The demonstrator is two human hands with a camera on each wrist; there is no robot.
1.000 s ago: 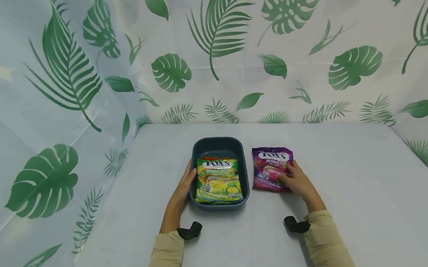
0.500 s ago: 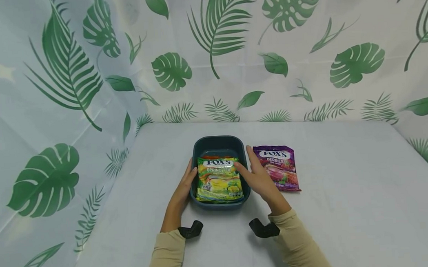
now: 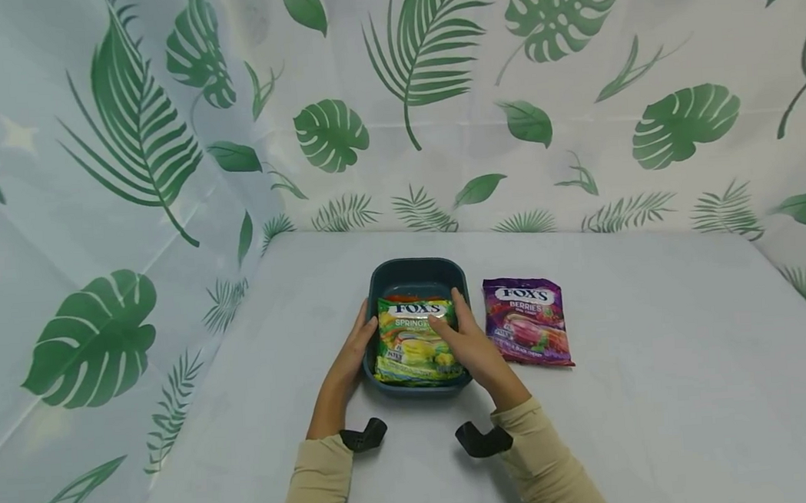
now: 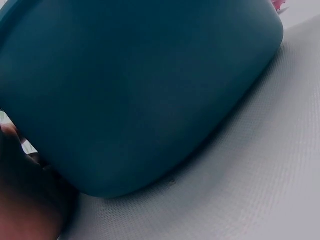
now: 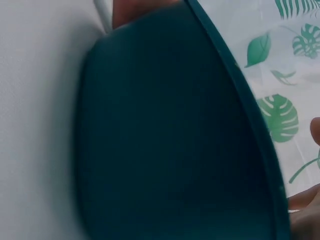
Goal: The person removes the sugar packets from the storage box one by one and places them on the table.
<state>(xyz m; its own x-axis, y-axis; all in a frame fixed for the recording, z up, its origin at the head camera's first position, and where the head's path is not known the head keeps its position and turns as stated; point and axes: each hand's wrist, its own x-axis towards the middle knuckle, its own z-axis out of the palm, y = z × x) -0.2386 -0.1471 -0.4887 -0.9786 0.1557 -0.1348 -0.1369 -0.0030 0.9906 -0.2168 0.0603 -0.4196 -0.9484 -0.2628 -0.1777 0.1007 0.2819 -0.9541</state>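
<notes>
A dark blue-green plastic tub sits on the table with a green and yellow Fox's Spring Tea candy bag lying inside it. Orange-red packaging peeks out beneath that bag's upper edge. My left hand holds the tub's left side, thumb at the rim. On the opposite side my right hand holds the right wall, its thumb reaching over the rim across the candy bag. Both wrist views are mostly filled by the tub's outer wall. A purple Fox's Berries candy bag lies right of the tub, beyond my right hand.
The white-covered table runs back to a hanging cloth printed with green leaves. Another stretch of this cloth closes off the left side. A black wrist device sits at each cuff.
My right hand has left the Berries bag, moved left to the tub and settled on its right side. The left hand stays on the tub. The head view has shifted slightly.
</notes>
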